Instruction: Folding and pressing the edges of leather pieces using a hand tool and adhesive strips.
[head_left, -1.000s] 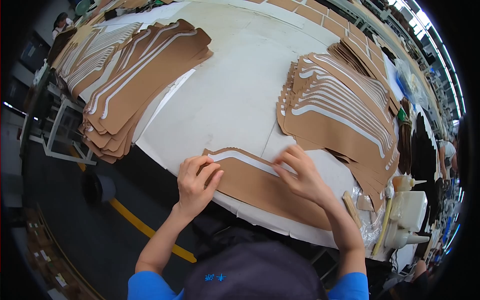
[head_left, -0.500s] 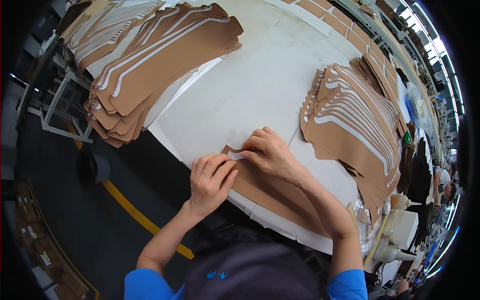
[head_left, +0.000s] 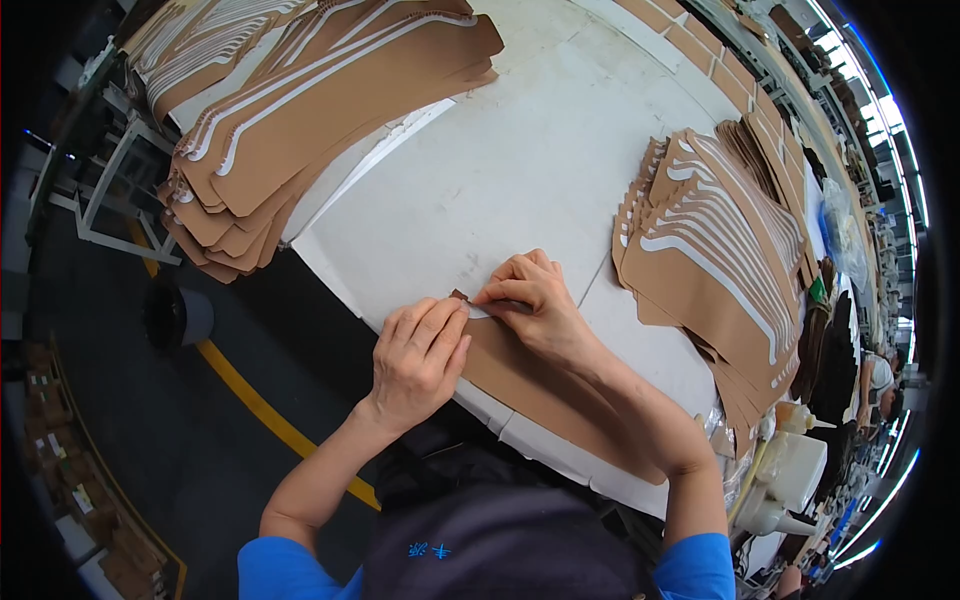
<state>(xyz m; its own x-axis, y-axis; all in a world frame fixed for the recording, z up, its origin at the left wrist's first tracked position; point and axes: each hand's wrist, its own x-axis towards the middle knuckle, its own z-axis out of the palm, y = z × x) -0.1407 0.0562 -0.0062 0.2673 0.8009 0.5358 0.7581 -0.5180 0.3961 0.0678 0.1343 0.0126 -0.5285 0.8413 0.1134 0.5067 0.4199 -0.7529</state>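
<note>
A long brown panel (head_left: 540, 385), leather-like, lies along the near edge of the table in front of me. A short piece of white strip (head_left: 478, 312) shows at its far left end, between my hands. My left hand (head_left: 415, 352) rests on that end with fingers stretched out and thumb apart, fingertips at the edge. Thumb and fingers of my right hand (head_left: 532, 305) are pinched on the panel's edge at the white strip, close to the left fingertips. What lies under the fingers is partly hidden. The right forearm crosses above the panel.
Stacked brown panels with white curved strips (head_left: 700, 260) lie on the right of the white table (head_left: 430, 210). Another stack (head_left: 330, 120) overhangs its left edge. White squeeze bottles (head_left: 795, 465) stand at the right. A dark bucket (head_left: 180, 317) is on the floor, left.
My hands have drawn closer together at the panel's end, covering more of the white strip. The right fingers have shifted slightly left along the edge. The view has also shifted a little.
</note>
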